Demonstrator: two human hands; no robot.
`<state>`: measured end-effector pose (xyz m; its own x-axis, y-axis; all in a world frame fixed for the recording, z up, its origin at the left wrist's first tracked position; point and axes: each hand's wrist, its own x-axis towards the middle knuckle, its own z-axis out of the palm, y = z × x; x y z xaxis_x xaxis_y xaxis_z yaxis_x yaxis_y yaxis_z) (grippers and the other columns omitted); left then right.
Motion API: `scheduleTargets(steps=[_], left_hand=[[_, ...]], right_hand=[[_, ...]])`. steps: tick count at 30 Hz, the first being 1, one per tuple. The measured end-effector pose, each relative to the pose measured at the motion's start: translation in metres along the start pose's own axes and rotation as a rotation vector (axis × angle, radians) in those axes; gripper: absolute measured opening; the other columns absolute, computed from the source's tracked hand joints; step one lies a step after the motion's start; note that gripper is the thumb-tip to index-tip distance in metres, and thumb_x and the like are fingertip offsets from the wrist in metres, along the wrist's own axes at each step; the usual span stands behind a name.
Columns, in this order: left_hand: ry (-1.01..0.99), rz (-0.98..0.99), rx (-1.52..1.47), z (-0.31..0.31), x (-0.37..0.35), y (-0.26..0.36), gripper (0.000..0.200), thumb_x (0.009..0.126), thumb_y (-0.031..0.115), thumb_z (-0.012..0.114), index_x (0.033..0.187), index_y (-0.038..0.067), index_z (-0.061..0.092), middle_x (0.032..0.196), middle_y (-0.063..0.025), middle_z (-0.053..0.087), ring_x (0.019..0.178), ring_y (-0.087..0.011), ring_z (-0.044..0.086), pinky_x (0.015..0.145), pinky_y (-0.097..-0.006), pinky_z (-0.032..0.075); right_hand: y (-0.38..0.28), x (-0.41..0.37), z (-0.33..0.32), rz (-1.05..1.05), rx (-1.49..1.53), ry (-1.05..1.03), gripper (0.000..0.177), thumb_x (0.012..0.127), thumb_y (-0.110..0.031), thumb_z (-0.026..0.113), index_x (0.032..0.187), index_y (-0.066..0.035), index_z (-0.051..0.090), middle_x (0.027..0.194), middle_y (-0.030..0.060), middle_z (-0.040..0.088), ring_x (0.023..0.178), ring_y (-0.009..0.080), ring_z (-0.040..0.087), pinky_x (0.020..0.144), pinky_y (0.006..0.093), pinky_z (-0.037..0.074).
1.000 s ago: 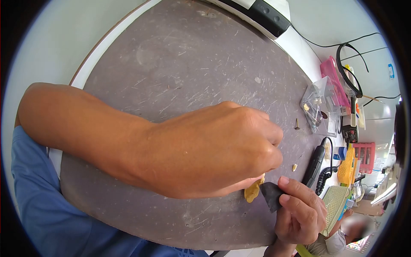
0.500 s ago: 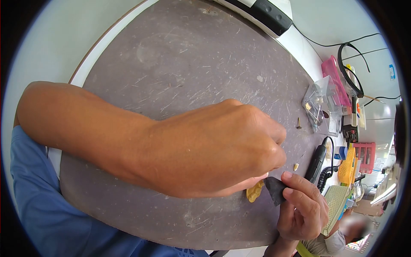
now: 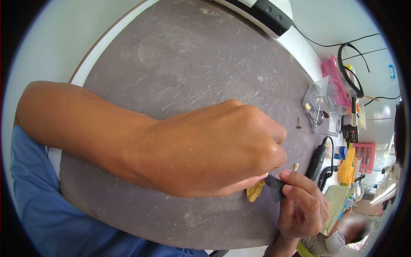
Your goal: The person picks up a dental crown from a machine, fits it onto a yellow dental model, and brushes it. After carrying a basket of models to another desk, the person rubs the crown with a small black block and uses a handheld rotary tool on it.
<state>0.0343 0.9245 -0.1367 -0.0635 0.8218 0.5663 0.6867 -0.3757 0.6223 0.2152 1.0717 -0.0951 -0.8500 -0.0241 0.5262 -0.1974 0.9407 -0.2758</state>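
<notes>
My left hand (image 3: 222, 150) reaches across the middle with its back up. Its fingers are curled closed, and the hand itself hides what they hold, if anything. By its thumb a yellow moulded piece (image 3: 254, 192) shows partly; whether the hand touches it cannot be told. At the lower right, my right hand (image 3: 303, 205) pinches a dark grey, thin sheet-like piece (image 3: 275, 188) between thumb and fingers. The sheet's far edge lies at the left thumb tip. A small cream-coloured piece (image 3: 296, 166) rests on the table just beyond the hands.
The scratched grey tabletop (image 3: 180, 55) carries a small metal bit (image 3: 299, 123). Beyond it are a black handpiece (image 3: 316, 162) with a coiled cord, a clear plastic box (image 3: 332, 122), a pink tray (image 3: 334, 77) and yellow baskets (image 3: 347, 165). A person (image 3: 332, 243) sits at the lower right.
My right hand has shifted slightly upward and left, and the dark grey sheet has tilted and bent a little. My left hand has barely moved.
</notes>
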Motion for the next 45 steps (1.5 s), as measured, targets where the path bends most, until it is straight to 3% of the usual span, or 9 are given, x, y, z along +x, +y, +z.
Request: scheduleTargets(steps=[16,31,45], left_hand=[[-0.005,-0.006,0.004,0.0006,0.0001,-0.0005,0.02,0.073,0.006,0.079,0.084,0.004,0.062,0.085,-0.0053,0.06,0.073,-0.0234,0.064,0.059,-0.0347,0.053],[0.045,0.025,-0.029,0.0048,0.0017,-0.0029,0.019,0.074,0.005,0.077,0.086,0.004,0.062,0.086,-0.006,0.06,0.074,-0.0235,0.063,0.06,-0.0348,0.054],[0.06,0.035,-0.036,0.0067,0.0012,-0.0033,0.019,0.074,0.004,0.077,0.086,0.004,0.063,0.086,-0.006,0.06,0.075,-0.0226,0.063,0.06,-0.0338,0.054]], right_hand=[[0.002,0.0006,0.0047,0.055,0.01,0.025,0.023,0.072,0.005,0.073,0.093,-0.002,0.069,0.084,0.0137,0.074,0.077,0.0269,0.075,0.065,0.0323,0.061],[0.0042,0.0031,0.0082,0.088,0.137,-0.099,0.035,0.06,0.005,0.07,0.095,0.0,0.072,0.089,0.0152,0.074,0.078,0.0255,0.074,0.066,0.0301,0.059],[0.0023,0.0027,0.0074,0.126,0.153,-0.077,0.039,0.055,0.013,0.056,0.09,0.005,0.072,0.084,0.0178,0.075,0.077,0.0268,0.076,0.072,0.0328,0.061]])
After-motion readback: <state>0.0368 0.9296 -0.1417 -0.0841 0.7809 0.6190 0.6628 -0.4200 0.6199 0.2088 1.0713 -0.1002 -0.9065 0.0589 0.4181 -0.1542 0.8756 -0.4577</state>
